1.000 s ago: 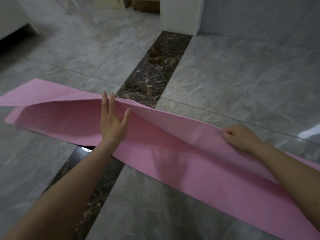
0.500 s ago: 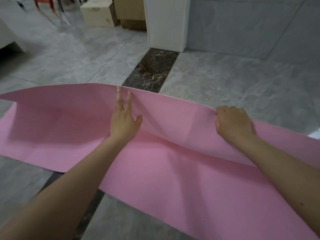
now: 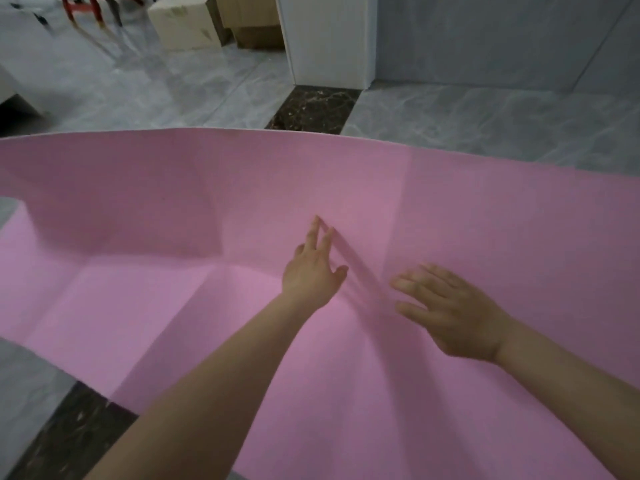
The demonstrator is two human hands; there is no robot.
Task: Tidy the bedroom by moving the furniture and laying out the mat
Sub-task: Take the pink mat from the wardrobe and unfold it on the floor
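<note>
One head-worn view — looking forward and down, close over the mat (image 3: 450, 209) on the floor (image 3: 485, 116).

The mat (image 3: 485, 209) looks like thin pink foam, matt and finely grained (creased along its fold lines). The floor (image 3: 485, 123) is polished grey marble-look tile, glossy, crossed by a dark brown veined stone strip (image 3: 311, 107). The boxes (image 3: 183, 24) are plain matt cardboard.

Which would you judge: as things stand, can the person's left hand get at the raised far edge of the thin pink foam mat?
Probably yes. The left hand is open, its fingers against the upturned panel of the thin pink foam mat, and only bare mat lies between them and the far edge. The right hand is off to the side.
</note>
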